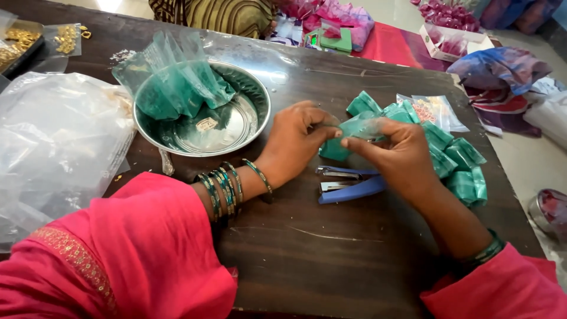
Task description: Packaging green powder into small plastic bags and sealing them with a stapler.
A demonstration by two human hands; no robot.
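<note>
Looking down through the head camera, I see my left hand [298,139] and my right hand [397,155] meeting over the dark wooden tabletop [331,260], both pinched onto the same small green plastic packet [353,134]. The left fingers grip its upper left edge, the right thumb and forefinger hold its right side, and the packet hangs just above the tabletop between them, so both hands are closed on it rather than spread. Directly under the hands lies a blue stapler [348,184], flat on the tabletop and partly hidden by my right wrist. To the right of my right hand sits a heap of finished green packets [458,162], some touching one another, with a clear pouch of small reddish pieces [430,111] at the back of the heap. To the left of my left hand stands a round steel bowl [248,127] holding loose green plastic bags [174,82] that stick up over its rim. Further left lies a large crumpled clear plastic bag [56,139]. At the far left corner I make out a tray of small golden pieces [16,44]. My left forearm carries green bangles [223,190] below a pink sleeve [124,248].
</note>
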